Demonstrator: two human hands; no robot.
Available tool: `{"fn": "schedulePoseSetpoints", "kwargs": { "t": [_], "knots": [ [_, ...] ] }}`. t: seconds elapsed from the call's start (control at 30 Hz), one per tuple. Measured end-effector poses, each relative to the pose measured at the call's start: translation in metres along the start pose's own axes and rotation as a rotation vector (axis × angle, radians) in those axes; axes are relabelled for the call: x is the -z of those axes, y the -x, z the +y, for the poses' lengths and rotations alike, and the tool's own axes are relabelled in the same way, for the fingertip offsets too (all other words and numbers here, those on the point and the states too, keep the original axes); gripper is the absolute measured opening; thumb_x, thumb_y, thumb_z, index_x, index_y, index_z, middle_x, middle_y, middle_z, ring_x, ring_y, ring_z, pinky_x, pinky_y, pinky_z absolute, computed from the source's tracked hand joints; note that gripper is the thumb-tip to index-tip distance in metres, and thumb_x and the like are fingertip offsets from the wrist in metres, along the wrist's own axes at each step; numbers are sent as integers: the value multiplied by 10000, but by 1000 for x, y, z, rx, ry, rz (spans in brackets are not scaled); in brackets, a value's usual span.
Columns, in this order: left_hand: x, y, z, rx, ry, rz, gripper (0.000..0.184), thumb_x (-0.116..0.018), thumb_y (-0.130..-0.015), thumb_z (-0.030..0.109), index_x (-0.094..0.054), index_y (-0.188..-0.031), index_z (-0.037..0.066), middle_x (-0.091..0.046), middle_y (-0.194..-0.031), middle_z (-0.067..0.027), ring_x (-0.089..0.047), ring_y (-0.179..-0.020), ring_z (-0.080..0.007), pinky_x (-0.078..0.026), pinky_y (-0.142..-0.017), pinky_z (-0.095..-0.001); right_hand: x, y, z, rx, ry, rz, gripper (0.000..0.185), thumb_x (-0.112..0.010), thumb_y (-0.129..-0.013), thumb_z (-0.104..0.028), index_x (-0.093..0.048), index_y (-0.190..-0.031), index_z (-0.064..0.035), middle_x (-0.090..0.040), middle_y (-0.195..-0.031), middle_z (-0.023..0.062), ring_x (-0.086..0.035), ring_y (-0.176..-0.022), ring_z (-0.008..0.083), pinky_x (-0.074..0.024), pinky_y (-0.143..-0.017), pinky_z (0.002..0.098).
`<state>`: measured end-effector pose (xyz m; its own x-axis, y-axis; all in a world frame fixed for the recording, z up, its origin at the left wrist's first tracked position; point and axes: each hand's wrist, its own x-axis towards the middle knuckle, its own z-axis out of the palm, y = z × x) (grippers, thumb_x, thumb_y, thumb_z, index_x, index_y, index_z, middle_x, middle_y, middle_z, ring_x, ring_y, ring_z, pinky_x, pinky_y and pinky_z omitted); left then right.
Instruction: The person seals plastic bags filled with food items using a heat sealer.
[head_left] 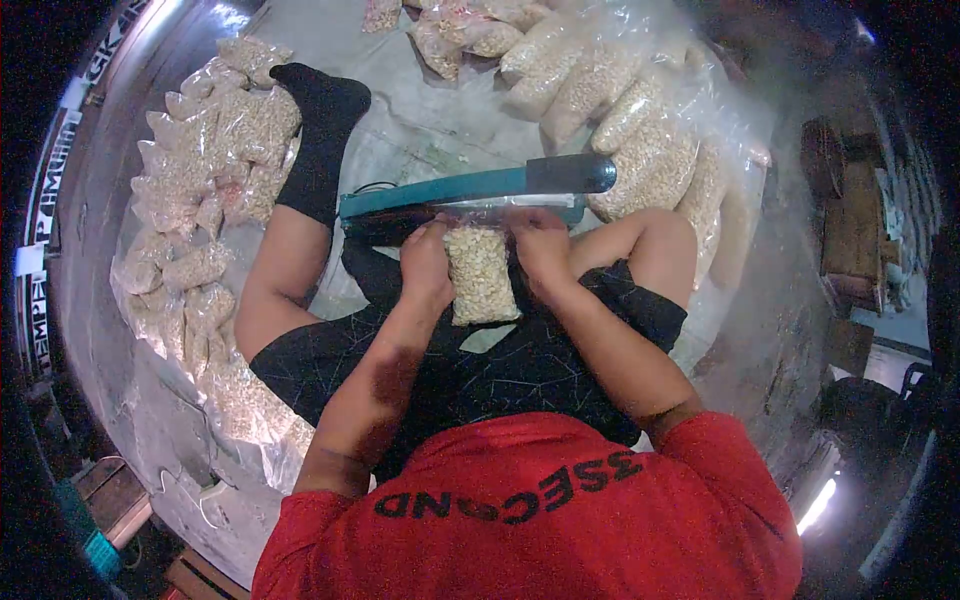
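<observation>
A clear plastic bag (480, 280) filled with pale, bean-like pieces lies upright between my hands, over my lap. My left hand (427, 262) is closed on its upper left corner, and my right hand (541, 247) grips the upper right. The bag's top edge reaches the jaw of a bag sealer (440, 192), just beyond my fingers. This sealer has a teal arm with a black handle (570, 174) on the right, and the arm is raised over its base. My fingertips are partly hidden by the hands and the film.
Several small filled bags (215, 150) are heaped along the left, beside my sock-covered foot (325, 100). Larger filled bags (650, 140) lie at the back right, with more bags (465, 30) at the top. A pale sheet (400, 130) covers the floor.
</observation>
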<state>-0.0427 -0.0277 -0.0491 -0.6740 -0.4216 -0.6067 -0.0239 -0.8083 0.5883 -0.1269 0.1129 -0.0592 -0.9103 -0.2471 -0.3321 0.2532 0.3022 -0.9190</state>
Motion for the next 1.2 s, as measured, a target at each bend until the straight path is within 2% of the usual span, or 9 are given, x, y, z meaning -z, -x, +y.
{"fn": "schedulePoseSetpoints", "kwargs": {
  "t": [0.27,0.37,0.43,0.53,0.6,0.67,0.73,0.97,1.2],
  "knots": [
    [5,-2,1,8,-36,-23,246,-504,-1035,185,-610,-1128,-17,-687,-1049,-156,-697,-932,-301,-577,-837,-464,12,22,5,134,96,182,285,-711,-929,-222,-633,-1048,25,-652,-890,72,-575,-805,165,-486,-745,324],
    [8,-3,-1,17,-14,-27,244,-519,-1031,187,-610,-1125,-19,-690,-1051,-160,-699,-929,-302,-577,-842,-460,29,56,-80,379,154,317,245,-710,-913,-223,-603,-1004,-22,-628,-982,138,-600,-951,254,-497,-812,382],
    [15,-9,-6,6,-37,-26,247,-517,-1032,190,-612,-1123,-18,-692,-1054,-164,-700,-927,-304,-578,-839,-458,47,50,-110,939,231,311,261,-713,-909,-248,-622,-1037,-40,-642,-1000,129,-605,-967,282,-463,-879,441],
    [0,1,2,5,-26,-21,221,-513,-1020,166,-627,-1061,-19,-690,-1000,-154,-695,-884,-285,-573,-806,-437,60,38,-176,1069,674,224,309,-699,-920,-317,-645,-1093,-67,-656,-1033,121,-614,-1009,306,-413,-977,521],
    [-2,2,3,10,20,-11,204,-511,-1007,137,-639,-1001,-22,-685,-944,-141,-688,-843,-263,-567,-778,-417,57,17,-181,1079,825,198,333,-680,-927,-350,-657,-1116,-77,-664,-1054,118,-621,-1036,309,-378,-1017,556],
    [14,-11,-6,45,-3,-79,243,-513,-1032,197,-630,-1117,2,-702,-1044,-164,-703,-908,-304,-581,-812,-454,53,5,-178,1088,974,163,360,-661,-933,-382,-669,-1138,-86,-672,-1074,114,-628,-1063,312,-342,-1056,590],
    [5,-3,0,23,-3,-22,219,-522,-1019,184,-637,-1084,8,-700,-1019,-156,-701,-891,-296,-582,-804,-446,52,-4,-166,837,1247,39,419,-592,-965,-434,-664,-1186,-85,-680,-1114,138,-644,-1077,316,-328,-1075,613],
    [-3,7,7,3,8,-10,187,-530,-990,118,-662,-976,-13,-695,-941,-120,-685,-823,-239,-563,-758,-392,50,-28,-122,700,1214,-18,481,-503,-993,-493,-704,-1123,-75,-714,-1065,149,-662,-1056,326,-344,-1068,617],
    [7,-2,0,-37,-60,-31,177,-555,-964,142,-669,-981,7,-679,-960,-111,-670,-884,-257,-549,-815,-400,50,-47,-87,778,1093,-91,408,-491,-1007,-402,-738,-977,-79,-711,-995,135,-665,-964,347,-433,-932,557]
  ]
}}
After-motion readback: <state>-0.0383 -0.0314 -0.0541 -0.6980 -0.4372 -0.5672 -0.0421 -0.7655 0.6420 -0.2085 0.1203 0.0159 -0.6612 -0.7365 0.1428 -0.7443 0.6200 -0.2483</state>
